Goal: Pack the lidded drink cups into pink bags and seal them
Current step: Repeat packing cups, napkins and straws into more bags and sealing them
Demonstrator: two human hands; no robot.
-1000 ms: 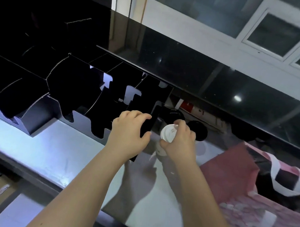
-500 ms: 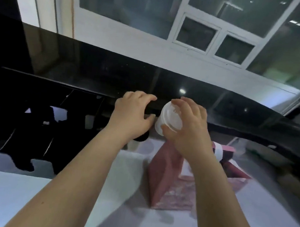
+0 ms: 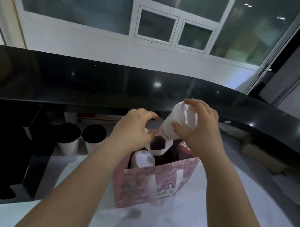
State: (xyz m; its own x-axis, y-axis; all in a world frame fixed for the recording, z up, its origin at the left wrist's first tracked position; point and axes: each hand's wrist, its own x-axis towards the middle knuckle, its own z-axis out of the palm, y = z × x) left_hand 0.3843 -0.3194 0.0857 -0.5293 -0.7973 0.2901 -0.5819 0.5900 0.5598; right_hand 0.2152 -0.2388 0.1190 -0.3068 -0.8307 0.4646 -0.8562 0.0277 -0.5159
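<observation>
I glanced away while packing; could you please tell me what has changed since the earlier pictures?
The right hand carried the white-lidded cup rightward from the black dividers to above the pink bag, over its open mouth, now tilted. The left hand left the dividers and grips the bag's far edge. Unchanged: the right hand's hold on the cup.

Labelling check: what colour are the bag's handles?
White handles on the pink bag; head view shows it.

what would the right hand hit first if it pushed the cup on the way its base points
Its cup would likely meet the white handle loop of the pink bag just below the base, then the open mouth; depth is unclear.
</observation>
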